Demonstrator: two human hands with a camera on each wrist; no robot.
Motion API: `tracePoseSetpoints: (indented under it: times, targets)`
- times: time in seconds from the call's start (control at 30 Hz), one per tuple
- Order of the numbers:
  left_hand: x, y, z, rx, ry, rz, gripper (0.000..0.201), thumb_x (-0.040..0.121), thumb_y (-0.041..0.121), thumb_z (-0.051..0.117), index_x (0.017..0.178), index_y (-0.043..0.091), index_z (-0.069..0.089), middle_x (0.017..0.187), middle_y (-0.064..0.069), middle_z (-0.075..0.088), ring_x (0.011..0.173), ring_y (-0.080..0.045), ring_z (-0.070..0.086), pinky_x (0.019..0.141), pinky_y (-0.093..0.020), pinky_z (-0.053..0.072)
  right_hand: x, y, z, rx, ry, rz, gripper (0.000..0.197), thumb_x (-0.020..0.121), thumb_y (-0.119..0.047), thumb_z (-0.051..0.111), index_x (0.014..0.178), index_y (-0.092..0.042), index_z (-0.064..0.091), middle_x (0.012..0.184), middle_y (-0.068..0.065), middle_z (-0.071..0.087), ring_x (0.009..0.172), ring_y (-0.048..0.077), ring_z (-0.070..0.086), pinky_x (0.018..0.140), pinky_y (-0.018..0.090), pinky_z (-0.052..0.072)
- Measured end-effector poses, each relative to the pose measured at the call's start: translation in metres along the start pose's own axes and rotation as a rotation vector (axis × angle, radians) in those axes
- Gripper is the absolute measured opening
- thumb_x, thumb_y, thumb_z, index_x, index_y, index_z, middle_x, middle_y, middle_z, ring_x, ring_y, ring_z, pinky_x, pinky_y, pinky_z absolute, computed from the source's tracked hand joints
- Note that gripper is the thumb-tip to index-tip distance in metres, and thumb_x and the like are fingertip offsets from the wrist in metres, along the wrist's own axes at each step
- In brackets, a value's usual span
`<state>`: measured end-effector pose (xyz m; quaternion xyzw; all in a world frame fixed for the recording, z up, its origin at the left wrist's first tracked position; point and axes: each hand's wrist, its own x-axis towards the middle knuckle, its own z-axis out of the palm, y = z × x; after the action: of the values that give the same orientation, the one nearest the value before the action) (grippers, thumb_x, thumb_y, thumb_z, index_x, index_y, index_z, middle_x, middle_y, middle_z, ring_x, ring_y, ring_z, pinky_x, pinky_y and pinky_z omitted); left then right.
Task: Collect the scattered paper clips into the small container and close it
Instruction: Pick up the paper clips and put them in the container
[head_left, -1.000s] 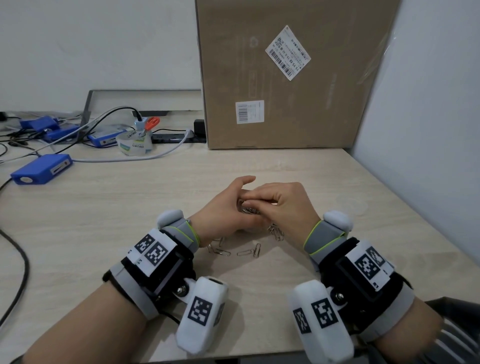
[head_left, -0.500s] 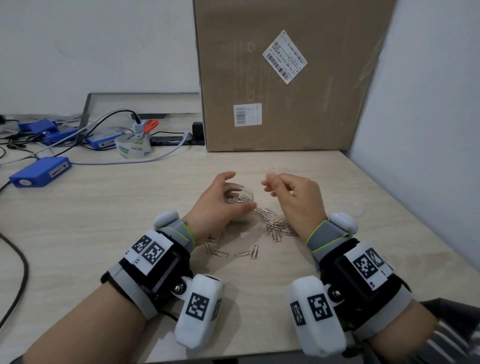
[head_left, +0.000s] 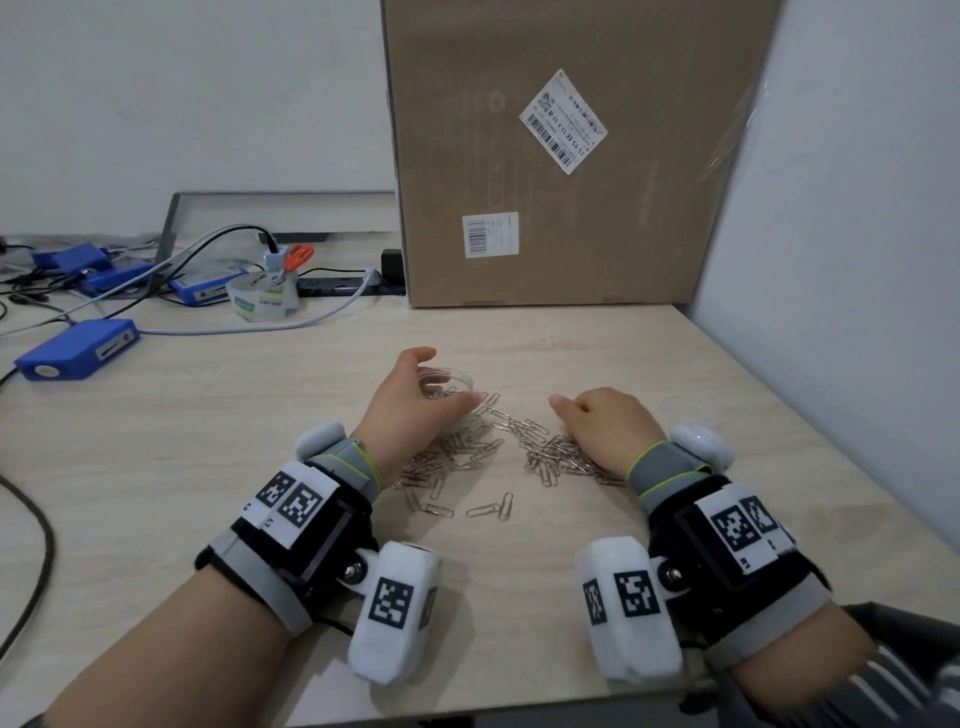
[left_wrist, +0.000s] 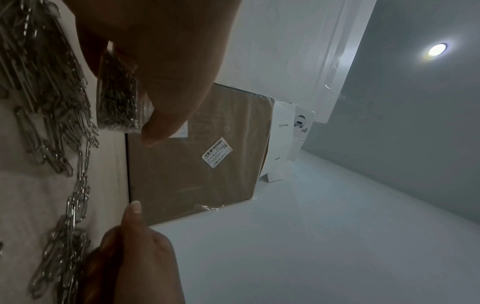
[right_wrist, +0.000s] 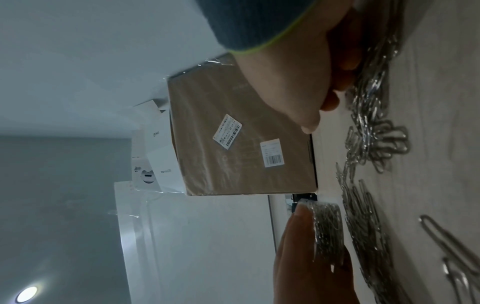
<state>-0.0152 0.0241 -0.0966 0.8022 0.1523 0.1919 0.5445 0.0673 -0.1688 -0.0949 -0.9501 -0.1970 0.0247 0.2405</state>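
Silver paper clips (head_left: 467, 457) lie scattered on the pale wooden table (head_left: 208, 467), with a second heap (head_left: 556, 457) to the right. My left hand (head_left: 410, 410) grips a small clear round container (head_left: 454, 382) holding several clips; in the left wrist view the container (left_wrist: 116, 98) sits between thumb and finger. My right hand (head_left: 602, 421) rests knuckles up on the right heap, fingers curled into the clips (right_wrist: 371, 133). The right wrist view shows the container (right_wrist: 327, 226) in the left hand's fingers (right_wrist: 298, 257).
A big cardboard box (head_left: 571, 156) stands at the back, with a white wall (head_left: 831, 260) on the right. Blue devices (head_left: 78, 348), cables and a tape roll (head_left: 262, 299) sit at the back left. A faint clear round shape (head_left: 675, 405) lies right of my right hand.
My right hand left the container's mouth, moved right and came down onto the clip heap. The left hand keeps holding the container and has moved it slightly farther away.
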Motion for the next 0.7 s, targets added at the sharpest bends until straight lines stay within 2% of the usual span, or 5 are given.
tracePoseSetpoints:
  times: [0.17, 0.33, 0.4, 0.53, 0.7]
  targets:
    - [-0.001, 0.000, 0.000, 0.003, 0.000, -0.001, 0.074, 0.077, 0.026, 0.078, 0.139, 0.017, 0.039, 0.120, -0.002, 0.058, 0.105, -0.015, 0.058, 0.070, -0.014, 0.044, -0.003, -0.009, 0.005, 0.448, 0.029, -0.140, 0.039, 0.094, -0.037, 0.047, 0.063, -0.016, 0.058, 0.058, 0.001, 0.058, 0.053, 0.019, 0.056, 0.063, 0.031, 0.046]
    - [-0.001, 0.001, 0.000, 0.004, 0.001, 0.001, 0.072, 0.078, 0.026, 0.077, 0.139, 0.017, 0.038, 0.120, -0.001, 0.057, 0.104, -0.014, 0.058, 0.070, -0.013, 0.044, 0.002, 0.000, -0.001, 0.311, 0.303, 0.012, 0.033, 0.093, -0.038, 0.047, 0.083, -0.011, 0.063, 0.079, 0.005, 0.064, 0.080, 0.028, 0.059, 0.073, 0.034, 0.044]
    - [0.000, 0.001, 0.000, 0.000, 0.002, -0.001, 0.073, 0.077, 0.027, 0.078, 0.139, 0.018, 0.039, 0.120, -0.001, 0.058, 0.106, -0.014, 0.058, 0.074, -0.016, 0.046, 0.003, 0.004, -0.002, 0.207, 0.266, 0.073, 0.032, 0.094, -0.037, 0.044, 0.089, -0.010, 0.061, 0.084, 0.005, 0.058, 0.083, 0.026, 0.052, 0.072, 0.032, 0.038]
    - [0.000, 0.001, 0.000, -0.009, -0.003, -0.006, 0.073, 0.078, 0.026, 0.077, 0.139, 0.017, 0.038, 0.121, -0.001, 0.058, 0.108, -0.015, 0.057, 0.074, -0.016, 0.045, 0.003, 0.002, 0.000, 0.115, 0.133, 0.015, 0.039, 0.096, -0.032, 0.041, 0.065, -0.010, 0.051, 0.071, 0.006, 0.054, 0.078, 0.029, 0.050, 0.067, 0.031, 0.035]
    - [-0.001, 0.002, 0.000, -0.010, -0.006, -0.003, 0.072, 0.078, 0.025, 0.077, 0.139, 0.017, 0.038, 0.121, -0.002, 0.057, 0.106, -0.015, 0.057, 0.070, -0.014, 0.045, 0.000, -0.007, 0.007, 0.332, 0.001, -0.155, 0.033, 0.096, -0.029, 0.045, 0.089, -0.009, 0.071, 0.074, -0.001, 0.063, 0.068, 0.014, 0.056, 0.074, 0.029, 0.045]
